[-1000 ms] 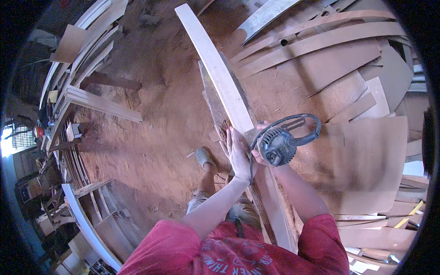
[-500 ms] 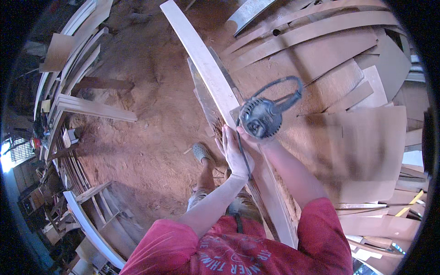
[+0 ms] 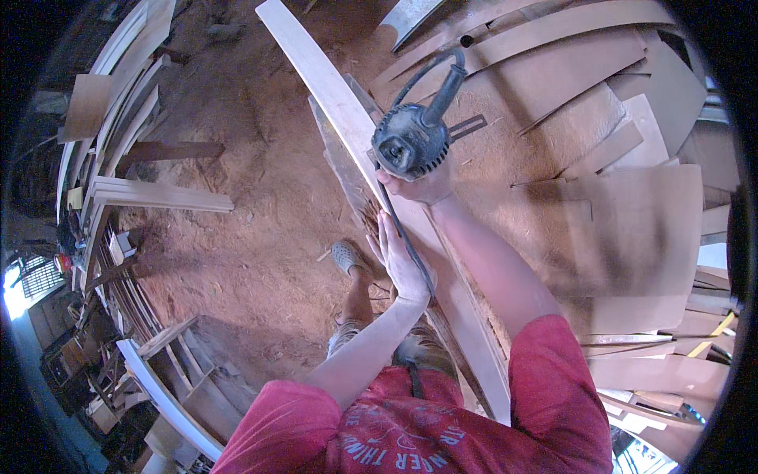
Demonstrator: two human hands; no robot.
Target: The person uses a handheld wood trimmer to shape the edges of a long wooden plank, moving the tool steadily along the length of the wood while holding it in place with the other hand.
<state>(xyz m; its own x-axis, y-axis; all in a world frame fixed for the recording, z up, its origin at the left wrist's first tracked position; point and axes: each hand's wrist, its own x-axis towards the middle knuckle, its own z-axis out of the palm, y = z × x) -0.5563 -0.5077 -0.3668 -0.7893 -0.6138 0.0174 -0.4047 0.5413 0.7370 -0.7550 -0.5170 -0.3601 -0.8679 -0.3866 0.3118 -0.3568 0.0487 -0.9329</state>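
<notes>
A long pale wooden plank (image 3: 320,67) runs from the upper left down to my body at the lower right. My right hand (image 3: 422,188) is wrapped round the lower part of a corded power tool that looks like a trim router (image 3: 407,146). Its dark, vented motor end faces up, a slotted metal bar sticks out to its right, and its base is hidden. Against the plank, nearer my body, my left hand (image 3: 403,261) lies flat with its fingers stretched out. The black cord (image 3: 397,217) passes along this hand's right side toward my wrist.
Beneath the plank is a rough wooden support (image 3: 339,146). Wide brown boards (image 3: 608,245) and curved strips lie to the right. Stacked planks (image 3: 162,193) jut out at the left, above a white-edged frame (image 3: 162,391). My shoe (image 3: 346,257) stands on the dusty brown ground.
My right hand has moved the power tool up and left along the plank, away from my body, and turned it. My left hand stays in nearly the same place on the plank.
</notes>
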